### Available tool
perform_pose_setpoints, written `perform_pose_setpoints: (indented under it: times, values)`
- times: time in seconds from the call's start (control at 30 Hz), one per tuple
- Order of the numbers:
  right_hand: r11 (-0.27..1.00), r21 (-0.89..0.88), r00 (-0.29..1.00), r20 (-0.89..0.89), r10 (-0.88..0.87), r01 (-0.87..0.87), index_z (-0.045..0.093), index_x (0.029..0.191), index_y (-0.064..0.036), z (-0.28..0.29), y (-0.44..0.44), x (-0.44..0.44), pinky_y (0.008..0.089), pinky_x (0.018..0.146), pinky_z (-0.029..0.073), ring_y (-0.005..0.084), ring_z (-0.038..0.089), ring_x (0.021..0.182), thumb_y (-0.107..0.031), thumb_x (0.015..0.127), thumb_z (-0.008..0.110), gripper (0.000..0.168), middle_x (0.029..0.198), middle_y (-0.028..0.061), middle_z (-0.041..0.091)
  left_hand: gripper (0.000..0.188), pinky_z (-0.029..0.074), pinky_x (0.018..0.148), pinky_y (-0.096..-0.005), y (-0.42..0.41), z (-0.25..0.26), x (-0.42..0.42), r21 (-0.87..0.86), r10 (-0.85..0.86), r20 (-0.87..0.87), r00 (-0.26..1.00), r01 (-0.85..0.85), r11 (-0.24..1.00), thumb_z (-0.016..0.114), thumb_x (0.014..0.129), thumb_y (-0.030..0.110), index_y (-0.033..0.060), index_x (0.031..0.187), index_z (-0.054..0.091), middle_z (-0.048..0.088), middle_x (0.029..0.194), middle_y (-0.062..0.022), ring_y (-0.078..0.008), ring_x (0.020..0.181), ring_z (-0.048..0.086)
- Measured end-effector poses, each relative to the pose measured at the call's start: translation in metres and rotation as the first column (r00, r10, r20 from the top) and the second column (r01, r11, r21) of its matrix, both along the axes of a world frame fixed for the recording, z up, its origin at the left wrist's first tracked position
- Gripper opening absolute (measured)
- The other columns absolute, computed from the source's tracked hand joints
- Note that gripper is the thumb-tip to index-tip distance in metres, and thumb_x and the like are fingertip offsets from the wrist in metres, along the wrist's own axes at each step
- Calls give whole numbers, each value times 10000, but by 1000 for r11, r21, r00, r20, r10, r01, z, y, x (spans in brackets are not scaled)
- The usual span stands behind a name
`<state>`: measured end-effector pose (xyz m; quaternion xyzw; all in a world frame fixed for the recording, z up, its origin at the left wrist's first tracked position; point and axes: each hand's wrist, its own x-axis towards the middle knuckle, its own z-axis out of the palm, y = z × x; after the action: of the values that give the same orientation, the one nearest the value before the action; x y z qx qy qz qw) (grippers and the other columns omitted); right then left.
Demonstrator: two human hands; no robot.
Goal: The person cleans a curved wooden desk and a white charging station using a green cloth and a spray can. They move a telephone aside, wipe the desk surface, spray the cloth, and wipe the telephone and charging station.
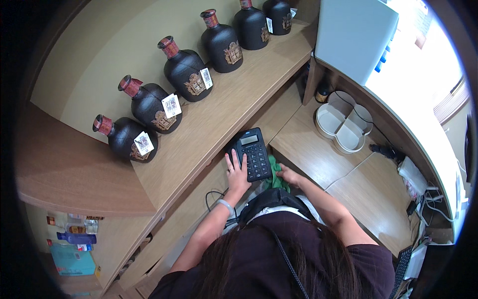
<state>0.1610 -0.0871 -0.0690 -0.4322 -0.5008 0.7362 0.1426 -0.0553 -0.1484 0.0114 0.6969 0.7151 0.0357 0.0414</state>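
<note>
My left hand (237, 175) lies along the left edge of a black desk calculator (257, 159), fingers spread and their tips on its casing near the keys. The thumb side is hidden, so its hold is unclear. The calculator's small grey display faces up at its far end. Just right of it, my right hand (288, 175) grips a green cloth (276, 175), which hangs bunched beside the calculator's right edge.
Several dark bottles (186, 71) with red necks line the wooden shelf (220, 108) ahead and left. A divided tray (345, 129) sits on the desk (317, 149) at right. Cables and a white packet (412, 175) lie farther right, below a curved counter.
</note>
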Motion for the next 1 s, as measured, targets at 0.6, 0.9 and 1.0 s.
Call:
perform_pose_setpoints:
  times: [0.6,0.9,1.0]
  values:
    - [547,-608,575,-175,-800,576,431,1195,-76,17,-3,-48,552,788,529,320,611,955,-98,950,428,246,1084,132,568,1047,217,1095,-598,40,4,26,-28,32,265,964,-25,999,827,553,100,106,1448,282,-127,1521,-277,-545,1371,-114]
    - [849,-315,898,28,-439,425,558,1089,-46,87,5,-18,377,815,512,233,608,931,-52,877,492,222,1009,87,638,877,196,1142,-449,28,-21,-5,337,-53,589,807,-185,923,736,652,38,28,1400,278,202,1498,-253,-412,1378,224]
    - [944,262,965,114,-238,202,517,1125,-34,80,24,-10,429,847,486,330,611,965,-127,842,522,298,1021,184,639,854,263,1100,-416,28,-46,-15,140,205,759,618,-463,875,761,677,80,-17,1377,282,351,1393,-232,-374,1307,336]
